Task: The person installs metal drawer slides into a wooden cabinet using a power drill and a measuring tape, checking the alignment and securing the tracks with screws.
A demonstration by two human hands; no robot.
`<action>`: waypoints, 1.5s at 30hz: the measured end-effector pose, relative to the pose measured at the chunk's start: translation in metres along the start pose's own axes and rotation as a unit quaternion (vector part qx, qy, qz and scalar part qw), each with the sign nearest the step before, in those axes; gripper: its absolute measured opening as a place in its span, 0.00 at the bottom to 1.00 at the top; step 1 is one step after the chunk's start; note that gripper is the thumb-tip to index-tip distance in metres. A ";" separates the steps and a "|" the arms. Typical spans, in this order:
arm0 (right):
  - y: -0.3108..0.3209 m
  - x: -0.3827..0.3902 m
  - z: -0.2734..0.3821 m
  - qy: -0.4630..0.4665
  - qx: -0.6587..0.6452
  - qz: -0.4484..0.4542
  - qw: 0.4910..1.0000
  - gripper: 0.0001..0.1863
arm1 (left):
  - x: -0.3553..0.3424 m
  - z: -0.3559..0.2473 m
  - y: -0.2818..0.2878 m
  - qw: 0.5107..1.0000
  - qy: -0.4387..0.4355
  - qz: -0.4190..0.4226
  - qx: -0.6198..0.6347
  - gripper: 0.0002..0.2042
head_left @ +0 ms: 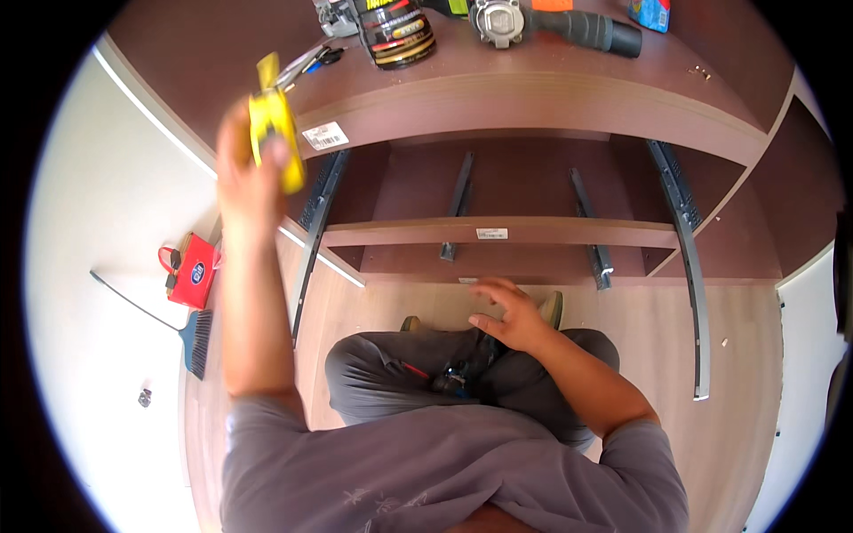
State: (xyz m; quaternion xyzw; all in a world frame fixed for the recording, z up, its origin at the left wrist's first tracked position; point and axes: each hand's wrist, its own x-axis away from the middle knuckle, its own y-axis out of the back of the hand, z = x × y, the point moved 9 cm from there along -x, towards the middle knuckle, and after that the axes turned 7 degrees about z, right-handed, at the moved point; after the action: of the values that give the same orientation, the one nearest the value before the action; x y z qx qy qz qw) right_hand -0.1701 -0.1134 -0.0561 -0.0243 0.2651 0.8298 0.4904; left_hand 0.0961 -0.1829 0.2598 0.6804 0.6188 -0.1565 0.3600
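Observation:
My left hand (253,169) is raised at the left, closed around a yellow tape measure (278,133). A short yellow strip shows at the tape measure's upper end, and both are slightly blurred. Behind them is the front edge of a brown wooden shelf (533,93). Over my lap, my right hand (514,315) hangs with its fingers apart and nothing in it. Metal drawer slides are fixed inside the cabinet; the left slide (311,235) and right slide (691,266) reach out toward me.
On the shelf stand a black round container (395,35), a dark cylindrical tool (591,31), scissors (311,64) and a blue packet (650,13). Two shorter slides lie inside the cabinet. A red bag (194,271) and a broom (195,345) are at the left wall.

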 end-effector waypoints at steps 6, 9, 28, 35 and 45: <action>-0.037 -0.026 0.062 0.051 -0.291 0.006 0.955 0.49 | 0.226 0.080 -0.170 0.885 0.280 0.026 0.372 0.34; -0.056 -0.014 0.035 -0.024 -0.259 0.034 0.965 0.51 | 0.271 0.105 -0.202 0.798 0.364 -0.029 0.479 0.29; 0.064 0.082 0.032 -0.273 0.269 0.045 0.922 0.33 | 0.214 0.166 -0.151 0.772 0.341 -0.106 0.526 0.03; 0.145 0.146 0.037 -0.294 0.226 -0.022 0.928 0.21 | 0.115 0.246 0.062 0.772 0.239 -0.395 0.437 0.06; 0.167 0.177 -0.016 -0.390 0.219 -0.094 0.889 0.10 | 0.081 0.252 0.045 0.849 0.240 -0.309 0.355 0.06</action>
State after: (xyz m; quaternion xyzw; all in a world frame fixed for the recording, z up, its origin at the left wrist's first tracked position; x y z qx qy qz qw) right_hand -0.4035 -0.0420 -0.0538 0.3848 0.2236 0.6435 0.6228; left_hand 0.2125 -0.2951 0.0458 0.5522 0.7664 -0.3003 -0.1323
